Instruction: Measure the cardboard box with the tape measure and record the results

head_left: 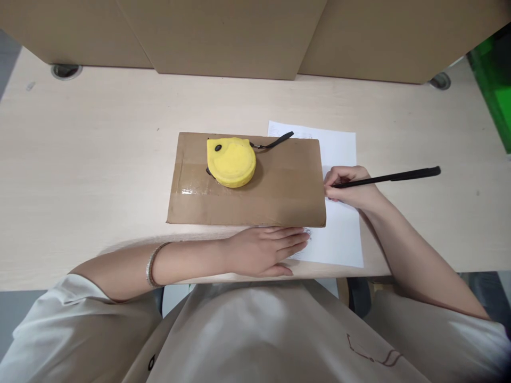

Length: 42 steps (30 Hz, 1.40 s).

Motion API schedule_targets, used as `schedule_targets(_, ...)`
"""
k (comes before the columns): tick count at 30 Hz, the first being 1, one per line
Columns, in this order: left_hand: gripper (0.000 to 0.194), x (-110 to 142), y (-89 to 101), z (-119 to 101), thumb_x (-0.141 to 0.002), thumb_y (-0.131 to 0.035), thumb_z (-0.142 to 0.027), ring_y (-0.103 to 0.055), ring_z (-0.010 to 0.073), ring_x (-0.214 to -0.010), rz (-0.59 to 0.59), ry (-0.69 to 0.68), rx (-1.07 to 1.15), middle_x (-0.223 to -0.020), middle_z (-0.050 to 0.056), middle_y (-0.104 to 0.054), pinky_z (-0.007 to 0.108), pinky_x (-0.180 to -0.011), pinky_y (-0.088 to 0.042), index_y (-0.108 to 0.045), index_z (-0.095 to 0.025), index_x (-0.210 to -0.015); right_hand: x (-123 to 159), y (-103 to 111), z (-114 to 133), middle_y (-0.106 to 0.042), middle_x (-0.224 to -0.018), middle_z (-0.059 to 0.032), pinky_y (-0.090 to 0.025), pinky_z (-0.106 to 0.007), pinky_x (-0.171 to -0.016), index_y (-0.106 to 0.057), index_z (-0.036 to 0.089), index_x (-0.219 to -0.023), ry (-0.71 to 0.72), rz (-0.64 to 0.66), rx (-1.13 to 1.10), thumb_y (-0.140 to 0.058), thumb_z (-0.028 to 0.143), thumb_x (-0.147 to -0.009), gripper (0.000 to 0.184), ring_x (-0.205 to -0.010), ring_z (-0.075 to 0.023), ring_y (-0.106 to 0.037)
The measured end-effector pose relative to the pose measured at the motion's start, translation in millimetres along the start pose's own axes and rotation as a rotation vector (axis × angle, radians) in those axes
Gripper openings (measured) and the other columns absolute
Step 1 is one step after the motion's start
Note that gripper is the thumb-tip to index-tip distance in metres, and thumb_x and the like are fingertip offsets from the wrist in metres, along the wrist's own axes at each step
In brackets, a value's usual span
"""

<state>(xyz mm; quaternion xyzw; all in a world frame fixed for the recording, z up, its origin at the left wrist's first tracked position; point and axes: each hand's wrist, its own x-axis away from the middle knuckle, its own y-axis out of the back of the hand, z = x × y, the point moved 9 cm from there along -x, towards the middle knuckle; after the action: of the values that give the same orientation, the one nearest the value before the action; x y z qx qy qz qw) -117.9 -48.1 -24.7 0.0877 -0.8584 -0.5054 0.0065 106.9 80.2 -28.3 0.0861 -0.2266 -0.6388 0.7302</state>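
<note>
A flat brown cardboard piece (279, 186) lies on the pale wooden desk (88, 175), partly over a white sheet of paper (339, 234). A yellow tape measure (231, 161) with a black wrist strap rests on the cardboard's left half. My right hand (349, 186) grips a black pen (393, 177) in a writing hold, its tip at the cardboard's right edge over the paper. My left hand (265, 251) lies flat, fingers stretched out, on the desk and the paper's lower left corner, just below the cardboard's front edge.
Brown cardboard panels (227, 37) stand along the back of the desk. Two round cable holes (66, 70) (440, 81) sit at the back corners. A green object (493, 90) shows at the far right edge.
</note>
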Motion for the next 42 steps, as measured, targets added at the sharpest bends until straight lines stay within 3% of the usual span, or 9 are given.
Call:
schedule_targets(4, 0.077, 0, -2.0, 0, -0.135, -0.043, -0.057, -0.046, 0.0267, -0.191, 0.027, -0.005, 0.004, -0.190, 0.022, -0.063, 0.037, -0.158, -0.036, -0.056, 0.000, -0.186, -1, 3, 0, -0.062, -0.057, -0.0025, -0.040, -0.033, -0.053, -0.061, 0.028, -0.064, -0.010, 0.000, -0.039, -0.113, 0.069, -0.074, 0.066, -0.051, -0.0160, -0.051)
schedule_targets(9, 0.078, -3, -0.6, 1, -0.135, -0.044, -0.056, -0.045, 0.0276, -0.192, 0.033, 0.002, 0.022, -0.190, 0.023, -0.062, 0.037, -0.159, -0.033, -0.053, 0.001, -0.188, 6, 20, -4, -0.047, -0.050, 0.0004, -0.029, -0.034, -0.052, -0.049, 0.029, -0.059, -0.097, -0.076, 0.039, -0.095, 0.094, -0.089, 0.085, -0.048, -0.0145, -0.038)
schedule_targets(17, 0.073, -2, 1.5, 3, -0.133, -0.055, -0.053, -0.046, 0.0280, -0.191, 0.036, 0.008, 0.061, -0.191, 0.021, -0.061, 0.039, -0.160, -0.037, -0.057, -0.004, -0.187, 19, 30, 5, -0.040, -0.058, -0.0033, -0.035, -0.042, -0.074, -0.056, 0.029, -0.066, -0.186, -0.241, 0.970, -0.074, 0.063, -0.116, 0.063, -0.062, -0.0286, -0.050)
schedule_targets(23, 0.069, -6, 3.1, 7, -0.133, -0.055, -0.049, -0.052, 0.0289, -0.188, 0.039, 0.008, 0.076, -0.189, 0.022, -0.064, 0.039, -0.160, -0.036, -0.062, -0.002, -0.183, 9, 30, 6, -0.045, -0.056, -0.0052, -0.034, -0.042, -0.071, -0.064, 0.026, -0.064, -0.154, -0.099, 0.998, -0.076, 0.070, -0.115, 0.069, -0.059, -0.0235, -0.043)
schedule_targets(27, 0.057, 15, 39.3, -8, -0.134, -0.054, -0.045, -0.068, 0.0317, -0.176, 0.012, -0.015, 0.145, -0.177, 0.022, -0.076, 0.041, -0.155, -0.048, -0.080, -0.005, -0.165, 6, 44, 50, -0.055, -0.062, -0.0087, -0.041, -0.044, -0.075, -0.064, 0.025, -0.067, -0.084, -0.096, 0.987, -0.083, 0.061, -0.115, 0.062, -0.065, -0.0258, -0.054)
schedule_targets(31, 0.038, 69, 117.4, -15, -0.130, -0.061, -0.046, -0.094, 0.0298, -0.133, -0.250, 0.016, 0.258, -0.142, 0.010, -0.096, 0.045, -0.123, -0.077, -0.093, -0.030, -0.143, 6, 16, 145, -0.083, -0.111, -0.0121, -0.058, -0.051, -0.105, -0.083, 0.023, -0.117, 0.359, -0.211, 0.838, -0.086, 0.065, -0.112, 0.043, -0.113, -0.0384, -0.082)
schedule_targets(35, 0.023, 152, 185.9, 33, -0.118, -0.081, -0.053, -0.091, 0.0296, -0.102, -0.921, 0.374, 0.067, -0.115, 0.004, -0.097, 0.052, -0.097, -0.078, -0.093, -0.036, -0.129, -14, -79, 192, -0.079, -0.154, -0.0178, -0.050, -0.066, -0.134, -0.076, 0.018, -0.161, 0.671, 0.113, 0.722, -0.103, 0.092, -0.081, 0.113, -0.150, -0.0531, -0.072)
schedule_targets(39, 0.042, 208, 175.3, 100, -0.113, -0.082, -0.068, -0.085, 0.0275, -0.110, -1.307, 0.713, 0.179, -0.116, 0.007, -0.092, 0.047, -0.102, -0.071, -0.090, -0.027, -0.112, -37, -128, 196, -0.080, -0.141, -0.0139, -0.053, -0.064, -0.131, -0.078, 0.020, -0.146, 0.711, 0.204, 0.728, -0.105, 0.073, -0.090, 0.083, -0.142, -0.0491, -0.075)
schedule_targets(42, 0.031, 218, 150.7, 143, -0.112, -0.079, -0.056, -0.085, 0.0278, -0.120, -1.419, 0.804, 0.487, -0.125, 0.009, -0.089, 0.044, -0.106, -0.072, -0.085, -0.025, -0.113, -35, -107, 190, -0.080, -0.139, -0.0133, -0.060, -0.057, -0.119, -0.078, 0.022, -0.134, 0.662, 0.162, 0.661, -0.107, 0.061, -0.088, 0.067, -0.133, -0.0439, -0.077)
